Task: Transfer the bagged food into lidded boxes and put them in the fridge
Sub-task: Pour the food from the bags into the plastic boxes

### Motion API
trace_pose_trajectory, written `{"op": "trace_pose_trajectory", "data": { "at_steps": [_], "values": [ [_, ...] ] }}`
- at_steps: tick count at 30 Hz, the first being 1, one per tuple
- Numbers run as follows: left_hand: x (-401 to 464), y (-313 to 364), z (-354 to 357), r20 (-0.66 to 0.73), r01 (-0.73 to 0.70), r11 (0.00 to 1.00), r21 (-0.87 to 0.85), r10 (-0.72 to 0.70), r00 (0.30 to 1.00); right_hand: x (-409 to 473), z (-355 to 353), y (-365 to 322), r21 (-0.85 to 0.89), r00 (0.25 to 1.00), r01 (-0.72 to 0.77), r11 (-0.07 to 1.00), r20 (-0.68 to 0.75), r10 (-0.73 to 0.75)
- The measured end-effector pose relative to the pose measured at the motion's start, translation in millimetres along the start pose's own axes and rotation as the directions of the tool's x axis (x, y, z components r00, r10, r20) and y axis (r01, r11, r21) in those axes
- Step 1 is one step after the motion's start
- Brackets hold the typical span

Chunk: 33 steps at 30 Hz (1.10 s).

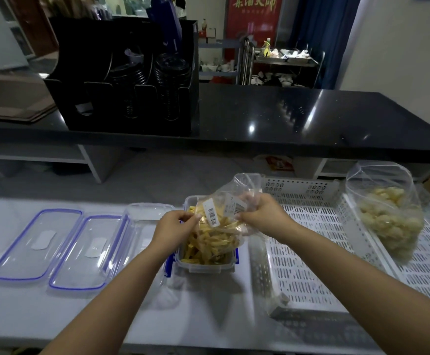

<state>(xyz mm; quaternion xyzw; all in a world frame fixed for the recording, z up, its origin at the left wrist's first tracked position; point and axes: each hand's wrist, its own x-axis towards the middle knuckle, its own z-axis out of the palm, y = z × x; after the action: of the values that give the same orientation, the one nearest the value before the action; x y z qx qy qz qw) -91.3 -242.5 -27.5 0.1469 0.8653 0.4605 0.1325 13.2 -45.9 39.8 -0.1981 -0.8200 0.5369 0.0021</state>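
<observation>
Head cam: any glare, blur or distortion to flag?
Head view: wide-angle bowing curves the black counter; ceiling-light glints speckle it; background dim and soft; white crate edge smeared; both hands and the bag stay readable.

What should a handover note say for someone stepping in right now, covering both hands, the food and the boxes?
Left hand and right hand both grip the clear plastic bag of yellow strips, tipping it over the clear rectangular box, already largely filled.
Clear bag of pale chunks sits unopened in the white perforated tray.
An empty clear box and two blue-rimmed lids lie left.
Left to do: finish emptying, box the chunks, lid both, refrigerate.
</observation>
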Motion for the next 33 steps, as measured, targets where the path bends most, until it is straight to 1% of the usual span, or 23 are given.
{"op": "trace_pose_trajectory", "data": {
  "at_steps": [2,5,9,13,16,18,22,26,30,33],
  "values": [
    [2,2,1,0.005,0.029,0.998,-0.049,-0.029,1.000,5,0,-5,-0.003,1.000,0.020,1.000,-0.014,-0.020],
    [6,3,2,-0.024,0.057,0.993,-0.102,-0.060,0.998,13,3,-10,-0.036,0.998,0.054,0.998,-0.040,-0.056],
    [8,6,1,-0.034,0.091,0.981,-0.170,-0.098,0.995,26,7,-16,-0.054,0.995,0.064,0.996,-0.070,-0.068],
    [5,7,0,-0.060,0.026,0.982,-0.185,-0.037,0.997,39,15,-17,-0.068,0.996,0.062,0.996,-0.068,-0.066],
    [1,7,2,-0.003,-0.039,0.972,-0.232,0.039,0.999,48,23,-16,-0.061,0.995,0.048,0.997,-0.089,-0.053],
    [-3,4,3,0.048,-0.046,0.968,-0.246,0.059,0.997,53,29,-13,-0.123,0.992,0.062,0.990,-0.099,-0.074],
    [-7,-6,3,0.111,-0.050,0.985,-0.165,0.069,0.991,55,38,-2,-0.194,0.996,0.046,0.980,-0.071,-0.061],
    [-14,-6,4,0.157,-0.073,0.988,-0.133,0.094,0.983,53,42,4,-0.186,0.997,0.040,0.982,-0.050,-0.050],
    [-19,-6,10,0.171,-0.090,0.993,-0.079,0.103,0.980,48,45,7,-0.242,1.000,0.017,0.970,-0.015,-0.021],
    [-21,-8,12,0.178,-0.111,0.993,-0.028,0.114,0.977,43,44,7,-0.220,1.000,0.017,0.975,0.000,-0.018]
  ]
}}
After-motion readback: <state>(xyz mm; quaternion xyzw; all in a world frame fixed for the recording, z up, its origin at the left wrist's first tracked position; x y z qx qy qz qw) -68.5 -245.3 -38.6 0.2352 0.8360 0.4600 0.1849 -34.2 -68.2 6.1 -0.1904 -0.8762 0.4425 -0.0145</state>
